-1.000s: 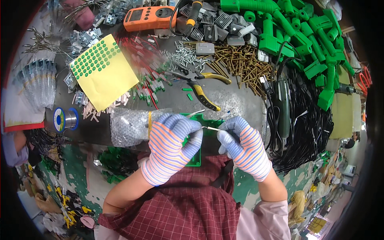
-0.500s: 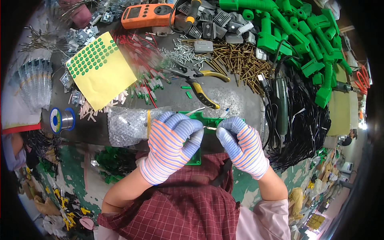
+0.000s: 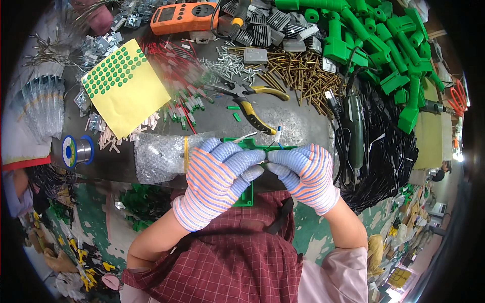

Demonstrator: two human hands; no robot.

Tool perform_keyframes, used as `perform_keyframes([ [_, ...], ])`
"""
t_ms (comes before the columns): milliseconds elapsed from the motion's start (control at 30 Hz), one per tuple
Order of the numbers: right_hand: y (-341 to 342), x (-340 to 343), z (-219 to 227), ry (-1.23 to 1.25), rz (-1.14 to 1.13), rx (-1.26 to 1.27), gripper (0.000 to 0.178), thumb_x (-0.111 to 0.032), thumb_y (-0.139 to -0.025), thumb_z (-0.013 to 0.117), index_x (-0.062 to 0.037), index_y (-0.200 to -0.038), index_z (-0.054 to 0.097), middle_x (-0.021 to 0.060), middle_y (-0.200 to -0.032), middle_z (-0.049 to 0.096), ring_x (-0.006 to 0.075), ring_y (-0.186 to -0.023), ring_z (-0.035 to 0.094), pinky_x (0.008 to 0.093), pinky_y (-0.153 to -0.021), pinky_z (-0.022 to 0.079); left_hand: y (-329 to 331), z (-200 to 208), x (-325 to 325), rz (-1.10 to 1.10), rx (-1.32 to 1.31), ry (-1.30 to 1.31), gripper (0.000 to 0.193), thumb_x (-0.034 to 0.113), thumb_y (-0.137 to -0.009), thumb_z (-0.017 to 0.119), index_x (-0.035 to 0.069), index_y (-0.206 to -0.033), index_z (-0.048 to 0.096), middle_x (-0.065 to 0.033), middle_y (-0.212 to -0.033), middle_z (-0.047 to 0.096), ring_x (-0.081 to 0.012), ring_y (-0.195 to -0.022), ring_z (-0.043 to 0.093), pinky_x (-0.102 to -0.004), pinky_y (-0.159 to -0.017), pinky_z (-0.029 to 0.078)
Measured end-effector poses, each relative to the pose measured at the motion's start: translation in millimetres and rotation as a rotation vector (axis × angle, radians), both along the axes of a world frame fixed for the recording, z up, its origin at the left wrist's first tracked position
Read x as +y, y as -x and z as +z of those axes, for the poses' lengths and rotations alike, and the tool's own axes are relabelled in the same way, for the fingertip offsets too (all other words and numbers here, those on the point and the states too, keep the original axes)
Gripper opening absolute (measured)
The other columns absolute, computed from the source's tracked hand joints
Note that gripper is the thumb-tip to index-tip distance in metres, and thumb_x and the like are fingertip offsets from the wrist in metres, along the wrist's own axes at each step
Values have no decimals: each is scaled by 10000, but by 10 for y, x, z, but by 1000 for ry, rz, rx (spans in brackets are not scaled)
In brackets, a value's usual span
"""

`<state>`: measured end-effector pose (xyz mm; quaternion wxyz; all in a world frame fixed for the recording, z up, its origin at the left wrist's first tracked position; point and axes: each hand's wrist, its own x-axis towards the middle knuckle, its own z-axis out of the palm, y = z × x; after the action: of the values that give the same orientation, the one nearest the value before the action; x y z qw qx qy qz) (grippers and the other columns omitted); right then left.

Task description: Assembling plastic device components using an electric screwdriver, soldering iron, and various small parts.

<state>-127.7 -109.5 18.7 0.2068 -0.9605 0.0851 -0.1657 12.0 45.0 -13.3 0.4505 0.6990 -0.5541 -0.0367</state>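
My left hand (image 3: 218, 178), in a striped knit glove, is closed in a pinch over a green plastic housing (image 3: 246, 198). Opposite it my right hand (image 3: 306, 175), gloved alike, also pinches, and the fingertips of both almost meet. Between them is a thin wire, now mostly hidden by the fingers. A white wire (image 3: 246, 137) sticks up beside the left fingers, and a small white-and-blue wire end (image 3: 278, 135) stands above the right fingers. The housing is partly covered by both hands. Just beyond lie pliers with yellow-black handles (image 3: 255, 117), jaws apart.
Left are a bubble-wrap bag (image 3: 159, 157), a solder spool (image 3: 77, 151) and a yellow sticker sheet (image 3: 126, 96). Red wires (image 3: 172, 76), brass screws (image 3: 298, 73), grey heat sinks (image 3: 262, 35) and an orange meter (image 3: 184, 18) lie behind. Green housings (image 3: 389, 55) and black cables (image 3: 384, 151) crowd the right.
The hands have come closer together, my right one moving left, and the gap that showed the thin wire has closed. The white-and-blue wire end now stands more upright.
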Motion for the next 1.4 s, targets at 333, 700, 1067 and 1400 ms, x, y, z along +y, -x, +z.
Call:
perform_keyframes([
  [333,2,-36,130,-365,-27,88,155,-235,-840,722,-84,-837,687,130,-725,678,334,-641,663,396,-598,528,-42,47,-5,-49,-48,-64,172,154,-770,739,108,-931,699,-52,-834,636,-271,-772,582,-400,-727,446],
  [700,12,-33,62,-175,28,72,190,-310,-822,729,-129,-876,718,92,-743,694,306,-637,665,405,-583,520,-14,-32,5,-28,-70,-60,209,159,-770,713,123,-971,668,-74,-885,629,-287,-801,580,-424,-739,465],
  [1067,19,-115,-18,-93,114,66,175,-305,-789,741,-152,-875,735,62,-666,662,288,-571,640,396,-528,498,17,-40,10,-39,-109,-31,222,146,-743,765,138,-953,696,-31,-830,623,-254,-771,571,-396,-746,444],
  [1400,748,48,80,-203,-191,-20,428,-188,-736,797,-79,-1127,662,97,-958,650,293,-829,615,398,-756,485,5,-48,46,-4,-24,14,173,146,-741,754,125,-894,678,-35,-825,618,-254,-749,582,-402,-704,451],
])
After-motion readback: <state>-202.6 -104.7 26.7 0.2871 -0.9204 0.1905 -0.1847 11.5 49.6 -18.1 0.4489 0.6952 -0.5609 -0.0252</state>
